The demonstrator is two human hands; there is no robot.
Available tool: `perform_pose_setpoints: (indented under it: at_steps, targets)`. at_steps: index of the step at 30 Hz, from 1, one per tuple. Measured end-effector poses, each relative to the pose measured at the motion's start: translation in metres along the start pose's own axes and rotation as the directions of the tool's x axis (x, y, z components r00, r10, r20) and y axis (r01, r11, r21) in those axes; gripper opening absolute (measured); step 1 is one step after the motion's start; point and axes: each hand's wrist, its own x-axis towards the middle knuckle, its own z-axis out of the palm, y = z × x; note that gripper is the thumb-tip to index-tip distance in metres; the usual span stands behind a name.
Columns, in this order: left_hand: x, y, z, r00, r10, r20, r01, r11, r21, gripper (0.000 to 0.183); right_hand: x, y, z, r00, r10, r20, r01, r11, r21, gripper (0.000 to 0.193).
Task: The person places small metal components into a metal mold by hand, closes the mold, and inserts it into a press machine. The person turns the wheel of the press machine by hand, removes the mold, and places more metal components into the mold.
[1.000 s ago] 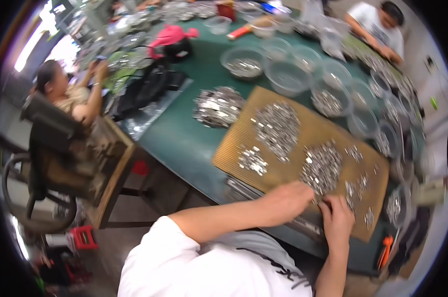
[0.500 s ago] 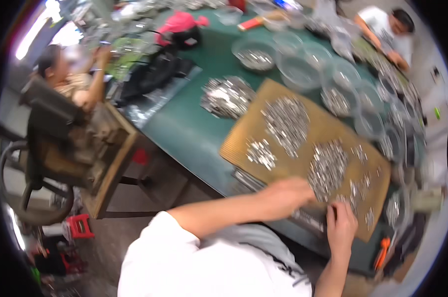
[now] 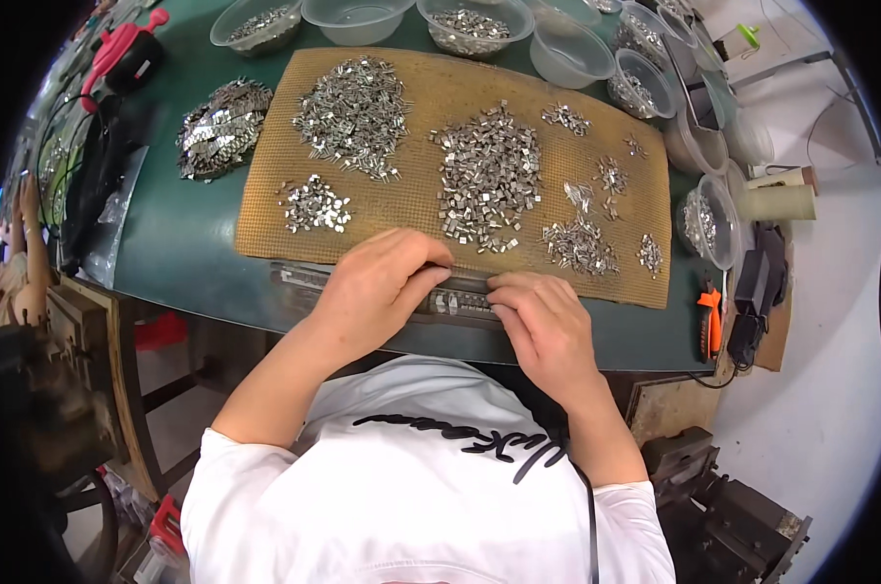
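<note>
A long dark metal bar with a slot [image 3: 460,303] lies along the near edge of the table, with small shiny metal pieces lined up in its slot. My left hand [image 3: 374,292] is closed in a pinch over the bar; anything between its thumb and forefinger is too small to make out. At the bar's right part, my right hand [image 3: 546,321] bends its fingers and thumb together, their tips hidden. Just beyond lies a brown ribbed mat [image 3: 416,200], bearing a heap of small square metal pieces [image 3: 489,175] and a heap of thin metal pieces [image 3: 353,117].
Smaller clusters [image 3: 582,245] sit at the mat's right. Left of it is a pile of flat shiny metal parts [image 3: 221,127]. Clear plastic bowls [image 3: 572,54] line the back and right. Orange-handled pliers [image 3: 709,321] lie at the right edge, near a black adapter [image 3: 752,292].
My view has swung toward the table and its right side. Both hands, earlier at the mat's near edge by the heap, are now over the slotted bar.
</note>
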Motion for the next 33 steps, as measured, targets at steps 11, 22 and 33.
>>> perform_pose_setpoints:
  at_steps: [11, 22, 33]
  targets:
    - [0.001, 0.01, 0.013, 0.996, 0.037, 0.081, -0.034, 0.999, -0.042, 0.011, 0.016, 0.025, -0.004, 0.989, 0.084, -0.12, -0.104, 0.981, -0.167, 0.018]
    - [0.009, 0.017, 0.029, 0.974, 0.142, 0.178, -0.145, 0.989, 0.007, 0.014, 0.028, 0.038, -0.001, 0.989, 0.136, -0.054, -0.145, 0.96, -0.241, 0.008]
    - [0.015, 0.027, -0.03, 0.987, 0.159, 0.021, -0.149, 0.955, -0.258, 0.018, 0.016, 0.023, -0.014, 0.996, 0.09, 0.002, -0.09, 0.996, 0.002, 0.011]
